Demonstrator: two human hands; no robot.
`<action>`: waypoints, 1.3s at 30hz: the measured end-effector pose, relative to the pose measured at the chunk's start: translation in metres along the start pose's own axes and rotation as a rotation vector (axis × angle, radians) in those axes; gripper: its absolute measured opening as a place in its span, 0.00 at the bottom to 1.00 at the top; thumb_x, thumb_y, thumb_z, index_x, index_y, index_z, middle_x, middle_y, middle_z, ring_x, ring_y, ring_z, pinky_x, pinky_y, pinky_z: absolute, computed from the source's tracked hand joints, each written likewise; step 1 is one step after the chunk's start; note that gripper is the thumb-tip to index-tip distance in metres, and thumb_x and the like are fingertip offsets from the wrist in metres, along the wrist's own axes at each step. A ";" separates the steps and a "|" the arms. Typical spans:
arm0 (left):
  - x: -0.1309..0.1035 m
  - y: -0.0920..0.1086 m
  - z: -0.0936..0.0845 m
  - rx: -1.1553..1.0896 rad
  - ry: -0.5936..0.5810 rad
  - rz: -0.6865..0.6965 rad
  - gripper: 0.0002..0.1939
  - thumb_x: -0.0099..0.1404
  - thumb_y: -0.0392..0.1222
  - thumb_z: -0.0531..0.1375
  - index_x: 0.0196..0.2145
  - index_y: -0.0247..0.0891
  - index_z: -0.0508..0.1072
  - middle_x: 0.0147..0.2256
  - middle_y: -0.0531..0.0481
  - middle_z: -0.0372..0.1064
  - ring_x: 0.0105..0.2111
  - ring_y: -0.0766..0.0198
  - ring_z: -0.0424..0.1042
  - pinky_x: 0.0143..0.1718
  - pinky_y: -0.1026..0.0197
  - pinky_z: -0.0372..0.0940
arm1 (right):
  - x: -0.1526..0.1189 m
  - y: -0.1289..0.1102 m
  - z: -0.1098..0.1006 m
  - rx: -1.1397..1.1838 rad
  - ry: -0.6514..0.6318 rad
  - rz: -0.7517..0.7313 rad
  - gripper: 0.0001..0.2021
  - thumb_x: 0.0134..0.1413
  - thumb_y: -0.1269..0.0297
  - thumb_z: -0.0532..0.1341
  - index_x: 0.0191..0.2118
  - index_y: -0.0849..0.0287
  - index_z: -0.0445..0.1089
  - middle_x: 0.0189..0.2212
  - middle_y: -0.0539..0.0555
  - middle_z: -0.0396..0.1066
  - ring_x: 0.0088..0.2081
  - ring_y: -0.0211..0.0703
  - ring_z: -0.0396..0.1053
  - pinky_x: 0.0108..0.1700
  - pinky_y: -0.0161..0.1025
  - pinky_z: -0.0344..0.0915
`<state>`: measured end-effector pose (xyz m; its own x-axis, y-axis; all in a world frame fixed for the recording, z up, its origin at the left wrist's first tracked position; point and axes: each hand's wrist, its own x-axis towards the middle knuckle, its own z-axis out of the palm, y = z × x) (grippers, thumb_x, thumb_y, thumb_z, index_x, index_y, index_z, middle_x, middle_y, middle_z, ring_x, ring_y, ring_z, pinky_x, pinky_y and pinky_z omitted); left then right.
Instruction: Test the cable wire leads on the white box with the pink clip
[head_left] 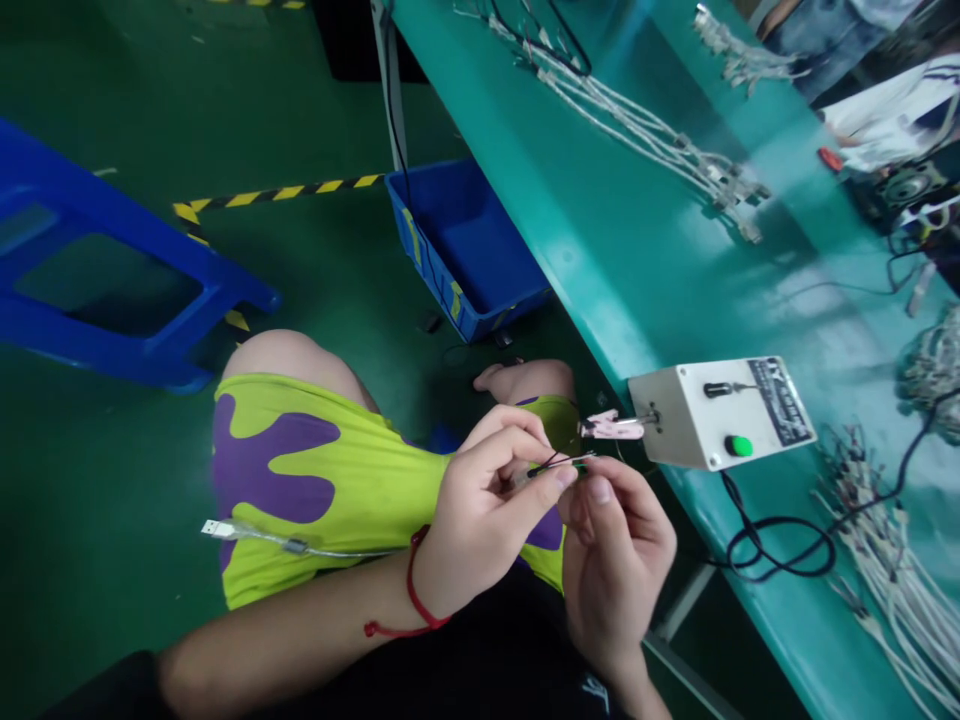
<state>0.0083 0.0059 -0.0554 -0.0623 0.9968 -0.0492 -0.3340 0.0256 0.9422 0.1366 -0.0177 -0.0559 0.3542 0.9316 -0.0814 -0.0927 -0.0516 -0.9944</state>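
Note:
My left hand [487, 510], with a red string bracelet at the wrist, pinches the thin coloured wires [559, 462] at one end of a USB cable. My right hand [619, 540] is closed with thumb and finger at the tips of these same wires. The pale USB cable [341, 552] runs back under my left wrist, and its plug [217, 528] lies on my yellow-green and purple shorts. Just beyond my fingers, a pinkish-wrapped clip [613, 426] sticks out from a white box [679, 415] with a green button [739, 446].
The green table [600, 230] carries bundles of white cables [637, 125] at the back and more cables [892, 590] at the right. A blue bin [480, 250] stands on the floor beside a blue stool [112, 270]. Another person's arm [780, 15] shows at top right.

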 end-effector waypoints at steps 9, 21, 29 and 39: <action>-0.008 0.003 0.001 -0.028 -0.093 -0.075 0.09 0.70 0.41 0.69 0.34 0.38 0.75 0.37 0.49 0.71 0.25 0.69 0.64 0.24 0.63 0.60 | 0.003 -0.010 0.002 0.169 -0.069 0.102 0.04 0.57 0.64 0.74 0.37 0.56 0.80 0.21 0.44 0.64 0.22 0.29 0.58 0.26 0.27 0.63; -0.015 0.002 -0.005 -0.005 -0.186 -0.138 0.06 0.72 0.44 0.68 0.40 0.41 0.81 0.23 0.54 0.65 0.22 0.67 0.60 0.22 0.61 0.55 | 0.001 -0.009 0.001 0.036 0.077 -0.013 0.04 0.58 0.65 0.73 0.38 0.56 0.80 0.30 0.48 0.74 0.28 0.33 0.69 0.31 0.30 0.68; -0.015 -0.001 -0.005 0.037 -0.147 -0.096 0.05 0.71 0.43 0.69 0.41 0.40 0.83 0.31 0.48 0.78 0.27 0.63 0.72 0.26 0.61 0.65 | -0.007 -0.006 -0.005 -0.099 0.083 -0.238 0.05 0.58 0.69 0.73 0.40 0.56 0.81 0.33 0.51 0.77 0.33 0.39 0.74 0.34 0.34 0.71; -0.001 -0.007 -0.003 0.083 0.012 -0.101 0.09 0.71 0.47 0.69 0.40 0.38 0.82 0.33 0.46 0.80 0.27 0.63 0.75 0.28 0.63 0.69 | 0.016 0.005 0.007 0.147 -0.018 -0.047 0.04 0.63 0.63 0.68 0.38 0.58 0.77 0.24 0.46 0.66 0.26 0.33 0.63 0.31 0.31 0.63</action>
<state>0.0074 0.0040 -0.0628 -0.0433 0.9879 -0.1487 -0.2601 0.1325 0.9564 0.1354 -0.0005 -0.0615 0.3444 0.9383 -0.0322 -0.2119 0.0443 -0.9763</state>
